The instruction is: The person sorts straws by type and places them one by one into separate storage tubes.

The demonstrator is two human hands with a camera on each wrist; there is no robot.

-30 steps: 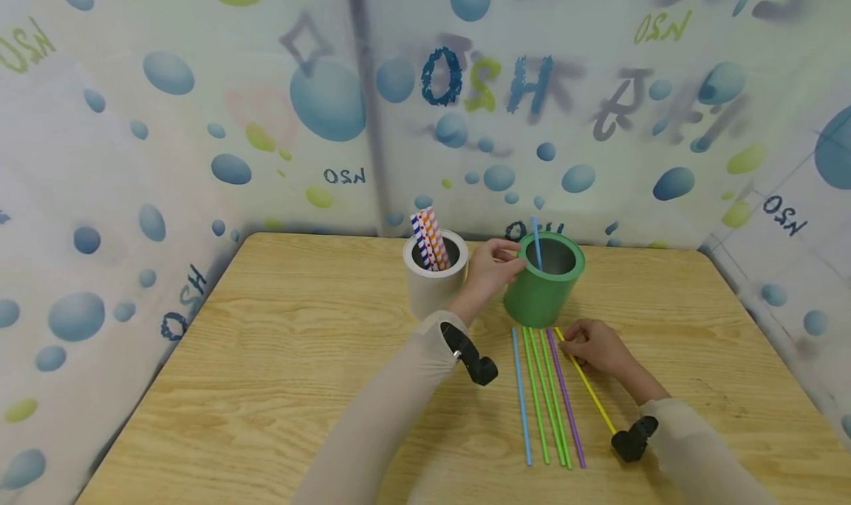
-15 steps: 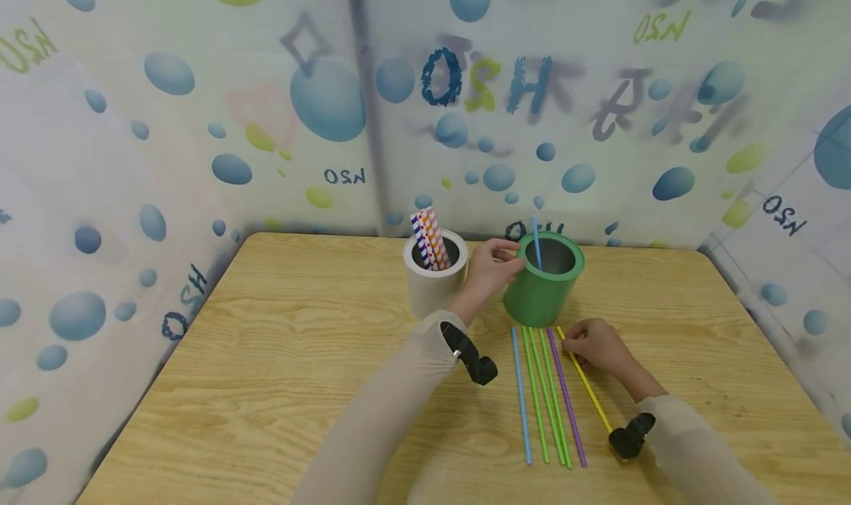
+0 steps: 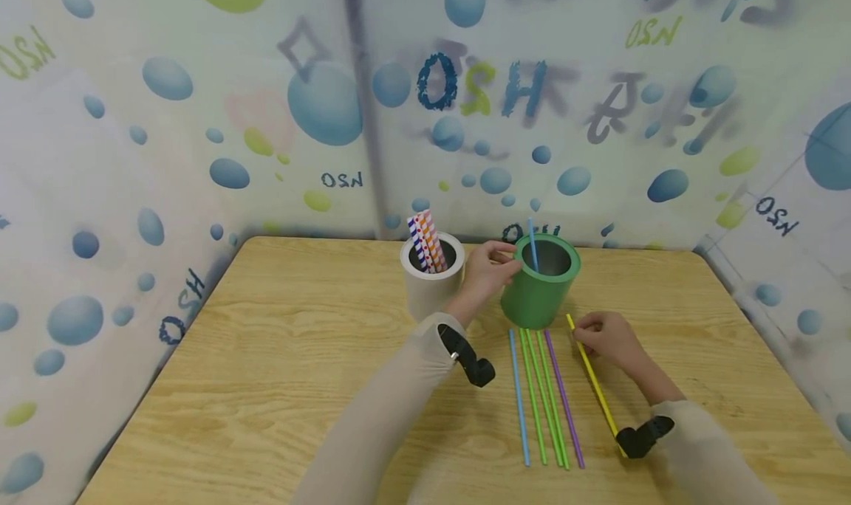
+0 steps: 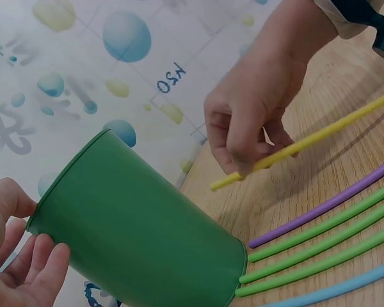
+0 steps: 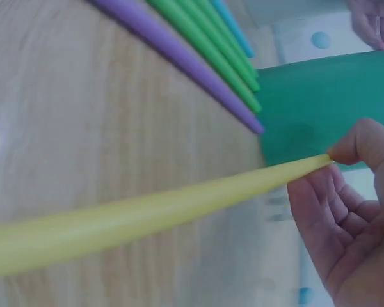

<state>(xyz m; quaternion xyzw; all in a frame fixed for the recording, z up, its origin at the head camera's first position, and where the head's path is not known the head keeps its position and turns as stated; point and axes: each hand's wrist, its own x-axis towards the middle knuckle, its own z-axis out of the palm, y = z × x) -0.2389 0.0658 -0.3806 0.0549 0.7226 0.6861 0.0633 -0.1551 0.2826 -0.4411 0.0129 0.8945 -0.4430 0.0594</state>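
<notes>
My right hand (image 3: 610, 339) pinches a yellow straw (image 3: 598, 387) near its far end, between thumb and fingertips. In the left wrist view the yellow straw (image 4: 333, 128) is raised at a slant over the table, its shadow beneath. My left hand (image 3: 488, 272) holds the rim of a green cup (image 3: 537, 302), thumb and fingers at its left side. One blue straw (image 3: 534, 246) leans inside that cup. In front of it lie a blue straw (image 3: 520, 402), several green straws (image 3: 545, 402) and a purple straw (image 3: 564, 398), side by side.
A white cup (image 3: 428, 291) with several patterned paper straws (image 3: 425, 243) stands left of the green cup, behind my left forearm. The wooden table (image 3: 266, 357) meets a printed backdrop (image 3: 266, 106) at its back edge.
My right hand has lifted the yellow straw and shifted it slightly right, away from the purple one. The left hand stays on the green cup. The head view has tilted slightly.
</notes>
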